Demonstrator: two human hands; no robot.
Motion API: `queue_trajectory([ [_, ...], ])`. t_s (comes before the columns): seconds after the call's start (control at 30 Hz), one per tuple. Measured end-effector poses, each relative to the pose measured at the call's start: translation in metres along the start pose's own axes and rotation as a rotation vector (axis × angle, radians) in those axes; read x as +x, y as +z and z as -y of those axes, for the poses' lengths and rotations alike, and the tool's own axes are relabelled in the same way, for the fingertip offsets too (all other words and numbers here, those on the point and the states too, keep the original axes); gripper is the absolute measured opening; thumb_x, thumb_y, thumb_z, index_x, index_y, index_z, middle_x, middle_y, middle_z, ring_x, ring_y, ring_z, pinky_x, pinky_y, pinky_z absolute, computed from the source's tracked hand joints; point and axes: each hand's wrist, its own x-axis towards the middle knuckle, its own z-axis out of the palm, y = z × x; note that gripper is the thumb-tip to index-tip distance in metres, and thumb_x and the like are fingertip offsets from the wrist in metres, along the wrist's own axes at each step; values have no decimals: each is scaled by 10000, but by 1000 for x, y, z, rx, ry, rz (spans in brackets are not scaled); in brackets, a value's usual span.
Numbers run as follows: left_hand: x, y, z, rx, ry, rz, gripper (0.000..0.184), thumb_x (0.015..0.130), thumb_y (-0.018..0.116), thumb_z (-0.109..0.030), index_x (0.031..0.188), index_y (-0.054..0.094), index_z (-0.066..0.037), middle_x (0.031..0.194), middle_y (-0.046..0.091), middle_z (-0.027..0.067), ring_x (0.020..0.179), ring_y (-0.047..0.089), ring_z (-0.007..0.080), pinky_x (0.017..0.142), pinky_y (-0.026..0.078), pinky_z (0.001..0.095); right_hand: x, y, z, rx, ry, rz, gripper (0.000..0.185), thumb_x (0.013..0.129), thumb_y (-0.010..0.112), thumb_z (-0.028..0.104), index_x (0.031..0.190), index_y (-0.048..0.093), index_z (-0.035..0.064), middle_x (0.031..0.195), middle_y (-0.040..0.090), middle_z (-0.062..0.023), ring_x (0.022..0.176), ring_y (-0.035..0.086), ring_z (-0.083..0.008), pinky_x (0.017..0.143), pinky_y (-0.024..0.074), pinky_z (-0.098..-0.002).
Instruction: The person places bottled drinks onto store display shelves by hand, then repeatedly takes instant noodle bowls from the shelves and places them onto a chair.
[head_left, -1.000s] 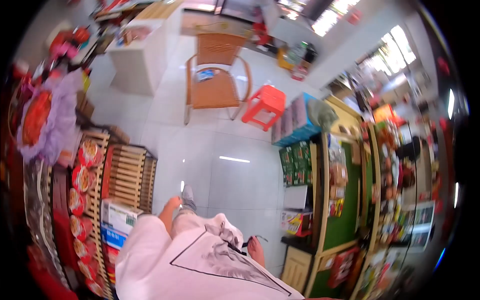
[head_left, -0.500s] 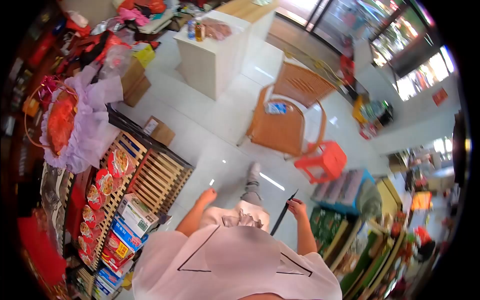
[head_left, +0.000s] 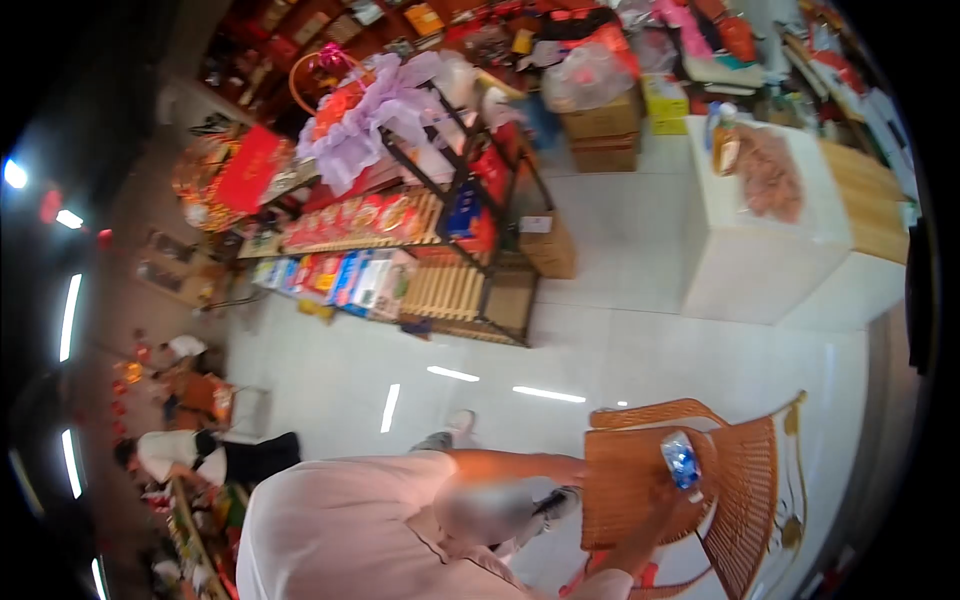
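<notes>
Honestly, the right hand (head_left: 676, 502) is where I'd look first. Its fingers are right by the blue-and-white packet (head_left: 681, 460) on the wicker chair (head_left: 625, 500), lower right of the frame. They're too blurred for me to tell how far open they are, or whether they've got hold of anything. The left hand (head_left: 572, 470) is at the near edge of the seat — can't make out its fingers either, or any grip.

The packet looks soft and crinkly, so I'd go for a light pinch at one edge — squeezing the middle would probably make it slide or bulge. Coming in low and flat over the seat should help, and I'd keep the forearm off the armrest.

Further out, there's some red plastic (head_left: 648, 576) below the chair. Upper right has a white worktop (head_left: 735, 265) with a bottle (head_left: 726, 152) and a pinkish bundle (head_left: 768, 180). Top centre is cardboard boxes (head_left: 604, 152), then a slatted rack (head_left: 452, 288) of packaged goods, and another person (head_left: 172, 455) at lower left.
</notes>
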Motion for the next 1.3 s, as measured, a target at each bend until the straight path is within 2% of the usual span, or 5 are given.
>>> queue_trajectory([
  [0.37, 172, 4, -72, 175, -275, -337, 795, 686, 676, -159, 1345, 249, -35, 1386, 242, 165, 1260, 281, 347, 1024, 269, 432, 17, -50, 3, 52, -43, -60, 580, 760, 599, 386, 1206, 346, 116, 1039, 499, -141, 875, 546, -261, 748, 491, -402],
  [0.5, 115, -9, -84, 190, -80, -483, 874, 471, 810, -274, 1227, 422, -72, 1265, 422, 156, 1159, 418, 328, 928, 359, 428, -49, -22, 8, -58, -92, -3, 510, 763, 604, 335, 1169, 402, 101, 1017, 522, -108, 877, 551, -230, 765, 488, -374],
  [0.57, 71, -5, -86, -167, -87, -139, 858, 449, 827, -326, 1172, 459, -47, 1141, 519, 170, 1030, 519, 341, 823, 425, 417, -88, 3, 4, -141, -94, 70, 476, 765, 607, 309, 1150, 430, 93, 1007, 533, -92, 879, 554, -214, 773, 486, -360],
  [0.83, -113, 38, -73, -419, -311, -489, 879, 533, 770, -493, 1168, 401, -9, 1004, 577, 229, 926, 577, 353, 790, 455, 382, -239, 157, -58, -568, 87, 400, 577, 690, 655, 76, 1198, 385, 126, 1061, 540, -100, 892, 574, -216, 719, 508, -380],
  [1.3, -442, 114, -79, -1289, 131, -1524, 716, 762, 635, -307, 1320, 289, -23, 1159, 490, 117, 1010, 504, 159, 831, 428, 275, -391, 375, -352, -993, 714, 1281, 712, 775, 576, 501, 1328, 299, 150, 1261, 420, -181, 1112, 474, -359, 933, 406, -483],
])
